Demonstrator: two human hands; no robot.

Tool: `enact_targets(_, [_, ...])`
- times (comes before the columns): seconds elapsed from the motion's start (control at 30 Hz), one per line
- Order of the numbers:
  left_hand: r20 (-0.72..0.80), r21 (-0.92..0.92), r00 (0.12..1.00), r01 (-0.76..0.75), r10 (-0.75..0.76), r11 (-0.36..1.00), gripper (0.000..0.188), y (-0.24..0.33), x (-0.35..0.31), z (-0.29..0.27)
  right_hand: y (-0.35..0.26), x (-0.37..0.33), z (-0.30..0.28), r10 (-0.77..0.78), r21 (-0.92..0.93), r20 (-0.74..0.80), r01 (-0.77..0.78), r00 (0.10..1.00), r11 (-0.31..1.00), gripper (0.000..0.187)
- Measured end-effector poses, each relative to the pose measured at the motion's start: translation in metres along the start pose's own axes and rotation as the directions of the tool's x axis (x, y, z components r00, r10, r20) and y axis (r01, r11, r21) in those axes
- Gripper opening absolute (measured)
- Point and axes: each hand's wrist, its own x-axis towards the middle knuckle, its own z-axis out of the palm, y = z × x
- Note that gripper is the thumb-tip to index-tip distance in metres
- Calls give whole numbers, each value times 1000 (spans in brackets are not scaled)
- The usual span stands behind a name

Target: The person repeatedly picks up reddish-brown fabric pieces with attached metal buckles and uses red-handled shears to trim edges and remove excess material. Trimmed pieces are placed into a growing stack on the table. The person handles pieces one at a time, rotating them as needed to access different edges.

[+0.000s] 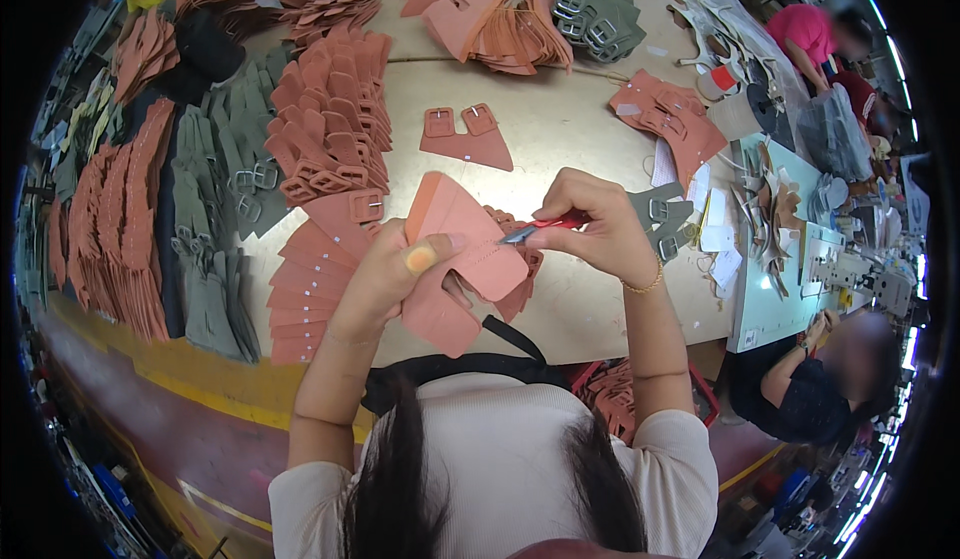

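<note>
My left hand (pixel 392 267) grips a salmon-pink leather shoe piece (pixel 470 264) above the table's near edge, thumb on top. A row of stitching crosses the piece. In my right hand (pixel 598 227) is a pair of small red-handled thread snips (pixel 516 235), its metal tip at the stitching; whether the tip touches a thread is too small to tell. Behind the held piece, more pink pieces with buckles are partly hidden. Beside my left hand lies a fan of pink pieces (pixel 312 287). Farther off lies a single pink piece with two buckles (pixel 466 147).
Stacks of pink buckled straps (pixel 330 119) and grey-green pieces (pixel 205 304) fill the left side. Pink and green bundles (pixel 598 17) lie at the back. A thread cone (pixel 735 117) stands right. One co-worker (pixel 815 384) sits at the right; others work farther back.
</note>
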Motion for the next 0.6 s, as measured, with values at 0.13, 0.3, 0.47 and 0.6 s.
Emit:
enact_targets(0.13, [-22, 30, 1000, 2, -1, 1000, 37, -2, 5, -2, 0, 0, 5, 2, 65, 26, -4, 1000, 998, 25])
enact_targets(0.3, [-87, -58, 995, -47, 42, 997, 35, -5, 13, 0, -9, -3, 4, 49, 113, -47, -43, 998, 993, 27])
enact_targets(0.47, [-93, 62, 992, -78, 84, 995, 35, 0, 21, 0, -8, -2, 18, -6, 20, 138, 3, 990, 1000, 35])
enact_targets(0.6, [-30, 129, 998, -59, 64, 990, 30, 4, 21, 3, 0, 1, 21, -82, 41, 182, 75, 980, 996, 33])
